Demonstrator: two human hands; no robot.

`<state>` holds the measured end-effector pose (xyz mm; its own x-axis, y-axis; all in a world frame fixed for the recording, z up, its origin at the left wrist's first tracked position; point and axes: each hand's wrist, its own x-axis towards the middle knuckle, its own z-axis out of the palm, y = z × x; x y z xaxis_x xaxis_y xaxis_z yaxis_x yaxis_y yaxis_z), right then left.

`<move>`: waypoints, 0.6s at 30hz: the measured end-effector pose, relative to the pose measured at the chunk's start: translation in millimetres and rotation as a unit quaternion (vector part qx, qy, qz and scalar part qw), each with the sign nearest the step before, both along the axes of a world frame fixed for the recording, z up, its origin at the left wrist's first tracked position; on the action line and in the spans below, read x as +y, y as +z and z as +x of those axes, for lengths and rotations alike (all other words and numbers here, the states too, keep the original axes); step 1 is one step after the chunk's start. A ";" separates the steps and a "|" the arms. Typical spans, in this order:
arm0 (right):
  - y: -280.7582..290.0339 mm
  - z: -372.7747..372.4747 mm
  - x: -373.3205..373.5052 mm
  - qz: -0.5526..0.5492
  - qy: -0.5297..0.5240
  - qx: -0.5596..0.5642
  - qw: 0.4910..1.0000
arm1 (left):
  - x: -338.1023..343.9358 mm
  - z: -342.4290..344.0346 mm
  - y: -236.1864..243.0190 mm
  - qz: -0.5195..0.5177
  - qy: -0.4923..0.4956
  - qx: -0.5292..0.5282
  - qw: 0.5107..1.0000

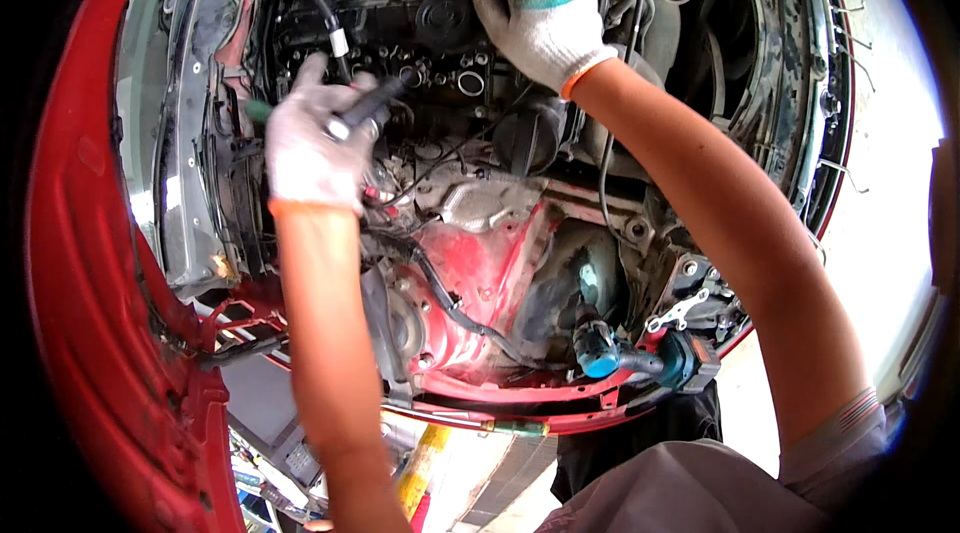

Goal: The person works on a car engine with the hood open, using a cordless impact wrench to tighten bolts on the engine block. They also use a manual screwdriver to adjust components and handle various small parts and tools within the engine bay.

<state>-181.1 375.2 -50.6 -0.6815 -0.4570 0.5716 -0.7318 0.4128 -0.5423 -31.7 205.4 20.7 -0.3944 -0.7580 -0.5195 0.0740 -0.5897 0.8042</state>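
My left hand, in a white glove with an orange cuff, grips a black cylindrical piece with a silver end, over the left part of the engine. A green handle shows just beside that hand; whether I hold it too, I cannot tell. My right hand, gloved likewise with a teal patch, rests spread on the upper engine beside a black cover. Between my hands, a row of round openings is exposed, with hoses and wires around them.
A teal cordless power tool and a metal bracket lie at the lower right of the bay. A red body panel borders the left, a pale panel the right. A loose hose crosses the red inner panel.
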 end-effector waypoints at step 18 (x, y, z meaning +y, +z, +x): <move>-4.2 -4.7 -0.3 -0.005 0.003 -0.005 1.000 | 42.4 25.1 25.6 -0.501 -0.361 -0.209 0.759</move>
